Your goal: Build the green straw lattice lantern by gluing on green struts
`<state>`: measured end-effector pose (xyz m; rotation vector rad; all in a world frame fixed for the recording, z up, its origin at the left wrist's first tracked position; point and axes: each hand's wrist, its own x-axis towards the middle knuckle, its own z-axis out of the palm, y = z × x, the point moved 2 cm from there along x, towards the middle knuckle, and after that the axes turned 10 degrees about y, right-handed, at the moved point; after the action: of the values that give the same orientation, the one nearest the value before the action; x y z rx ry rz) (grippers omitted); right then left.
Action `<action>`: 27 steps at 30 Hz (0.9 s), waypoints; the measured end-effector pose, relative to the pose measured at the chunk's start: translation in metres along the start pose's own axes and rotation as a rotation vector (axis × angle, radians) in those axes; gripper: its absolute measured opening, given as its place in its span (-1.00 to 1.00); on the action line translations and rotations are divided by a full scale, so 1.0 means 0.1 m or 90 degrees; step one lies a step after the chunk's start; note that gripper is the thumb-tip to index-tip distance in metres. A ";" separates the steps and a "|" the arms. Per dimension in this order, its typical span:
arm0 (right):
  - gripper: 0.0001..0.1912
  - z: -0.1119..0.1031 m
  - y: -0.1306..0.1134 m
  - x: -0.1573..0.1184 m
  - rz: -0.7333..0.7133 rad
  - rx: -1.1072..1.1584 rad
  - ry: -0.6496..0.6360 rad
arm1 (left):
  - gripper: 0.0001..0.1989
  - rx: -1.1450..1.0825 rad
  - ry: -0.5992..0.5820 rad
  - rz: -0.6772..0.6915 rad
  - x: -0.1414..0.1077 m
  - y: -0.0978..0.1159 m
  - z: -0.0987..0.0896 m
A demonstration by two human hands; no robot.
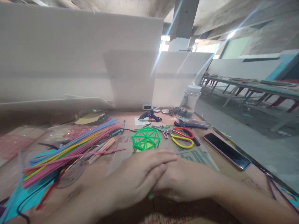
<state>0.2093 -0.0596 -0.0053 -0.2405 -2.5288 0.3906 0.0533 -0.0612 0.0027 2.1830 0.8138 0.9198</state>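
My left hand (142, 175) lies over my right hand (182, 179) at the front of the table, its fingers closed across the back of it. The fingers of my right hand are curled and mostly hidden. A small green tip (150, 196) shows below, between the two hands; the rest of that thing is out of sight. Just beyond the hands sits a green eight-sided frame (146, 137) with spokes, apparently made of straws. Scissors (181, 137) with red and yellow handles lie to its right, and a blue glue gun (150, 116) lies behind it.
Left lies a bundle of coloured straws (70, 152) on blue paper (30, 199). Dark-handled pliers (190, 125) and a phone (226, 151) lie right. A clear bottle (192, 99) stands at the back right, before white boards (130, 74). A black cable crosses the left side.
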 end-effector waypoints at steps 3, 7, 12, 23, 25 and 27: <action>-0.74 -0.04 -0.02 -0.04 0.036 0.049 -0.057 | -0.54 -0.011 -0.001 0.021 -0.02 0.02 0.12; -0.80 -0.53 0.04 -0.10 0.118 0.138 0.069 | -0.57 0.036 0.031 -0.060 -0.03 0.02 -0.08; -0.87 -0.78 0.21 -0.12 0.196 -0.014 0.300 | -0.80 0.062 0.195 -0.097 0.03 -0.07 -0.34; -0.70 -0.57 0.54 0.12 0.263 0.094 0.352 | -0.79 -0.060 0.311 -0.174 0.09 -0.27 -0.42; -0.64 -0.72 0.85 -0.02 0.407 -0.072 0.363 | -0.80 0.020 0.388 -0.107 0.07 -0.24 -0.57; -0.71 -0.79 1.25 -0.17 0.599 -0.208 0.250 | -0.83 0.088 0.433 -0.045 0.06 -0.20 -0.69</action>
<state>0.2779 0.0716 0.0082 -1.4882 -1.9299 0.2289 -0.0020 -0.0243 0.0291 1.9344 1.2857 1.6452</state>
